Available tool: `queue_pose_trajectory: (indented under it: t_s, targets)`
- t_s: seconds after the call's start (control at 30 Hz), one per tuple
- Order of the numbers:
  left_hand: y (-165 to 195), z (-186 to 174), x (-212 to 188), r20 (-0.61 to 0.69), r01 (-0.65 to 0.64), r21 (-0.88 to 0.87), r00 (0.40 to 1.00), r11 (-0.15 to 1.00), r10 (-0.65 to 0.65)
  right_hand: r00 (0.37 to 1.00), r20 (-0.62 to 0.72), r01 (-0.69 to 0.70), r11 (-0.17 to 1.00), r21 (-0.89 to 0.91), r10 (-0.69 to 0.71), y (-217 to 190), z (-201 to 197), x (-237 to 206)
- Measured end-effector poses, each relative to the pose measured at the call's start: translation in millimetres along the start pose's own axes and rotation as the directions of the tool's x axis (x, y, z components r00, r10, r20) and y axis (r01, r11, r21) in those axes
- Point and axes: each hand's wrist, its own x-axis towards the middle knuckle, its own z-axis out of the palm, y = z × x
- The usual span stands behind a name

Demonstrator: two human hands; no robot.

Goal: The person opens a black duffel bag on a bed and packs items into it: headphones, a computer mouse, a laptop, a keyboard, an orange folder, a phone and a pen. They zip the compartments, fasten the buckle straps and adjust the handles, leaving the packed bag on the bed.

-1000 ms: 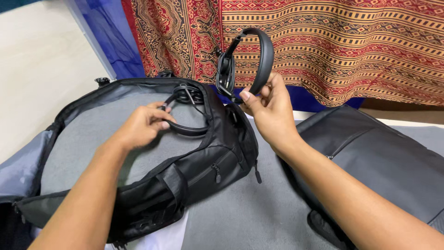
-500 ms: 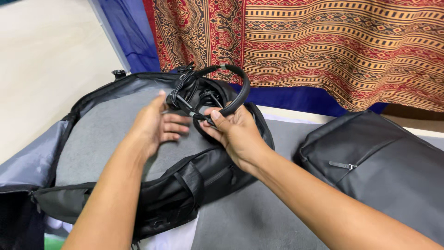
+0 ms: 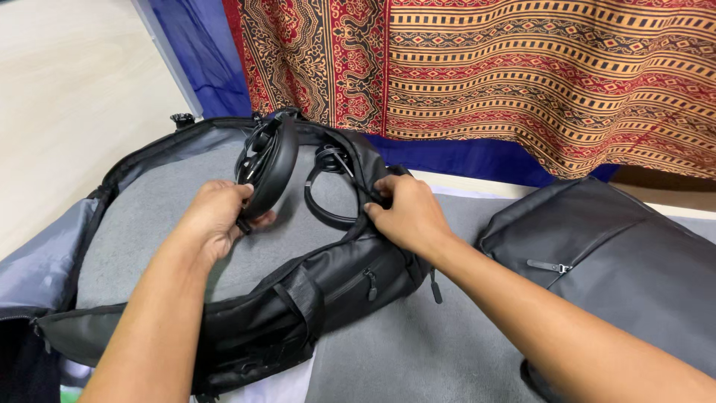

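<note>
One head-worn camera looks steeply down, close over an open backpack (no second view).

The second bag is cut off by the right and near edges, the open backpack runs off the left edge, and the left hand hides part of the headphones.

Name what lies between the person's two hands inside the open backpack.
In the head view, a second pair of black headphones lies on the grey lining between the left hand and right hand.
</note>
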Motion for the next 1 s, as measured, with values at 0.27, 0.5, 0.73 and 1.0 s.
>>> queue_pose_trajectory:
  t_s: [0.27, 0.5, 0.73, 1.0]
  targets:
    - [-3.6, 6.1, -3.3, -0.056, 0.028, 0.105, 0.998, 0.994, -0.022, 0.962, 0.270, -0.014, 0.997, -0.080, 0.035, -21.8, 13.4, -10.9]
    - [-9.2, 6.9, -5.1, 0.017, -0.154, 0.459, 0.986, 0.875, 0.165, 0.903, 0.302, -0.199, 0.921, -0.334, 0.305, -10.5, -6.0, 6.3]
    - [17.0, -14.0, -7.7, 0.124, -0.246, 0.785, 0.961, 0.569, 0.246, 0.890, 0.207, -0.402, 0.914, -0.064, 0.406, 0.7, 1.0, 15.2]
    - [28.5, -39.3, -20.0, -0.130, 0.017, 0.949, 0.931, 0.314, 0.342, 0.991, -0.022, 0.129, 0.990, -0.053, -0.130, -13.7, 3.6, -5.8]
